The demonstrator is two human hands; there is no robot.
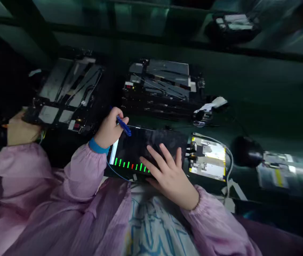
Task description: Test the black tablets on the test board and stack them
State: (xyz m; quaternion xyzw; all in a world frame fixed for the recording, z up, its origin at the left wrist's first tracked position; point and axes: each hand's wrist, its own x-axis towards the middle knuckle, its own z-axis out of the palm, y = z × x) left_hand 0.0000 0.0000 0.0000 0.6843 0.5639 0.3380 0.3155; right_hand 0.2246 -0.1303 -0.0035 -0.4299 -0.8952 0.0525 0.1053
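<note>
My left hand [109, 128] is closed around a blue pen [124, 126], whose tip points at the top edge of a dark tablet [143, 145]. That wrist wears a blue band [98, 146] with a thin cord. My right hand [169, 172] lies flat, fingers spread, on the tablet's lower right part. A row of green and red bars [130, 165] glows along the screen's near edge. Both arms are in pink sleeves.
At the far left, another hand [18, 131] in a pink sleeve grips an opened device [60, 115]. A stack of opened devices [162, 89] stands behind the tablet. A circuit board with yellow tape [208, 158] lies to its right, beside a dark round object [244, 151].
</note>
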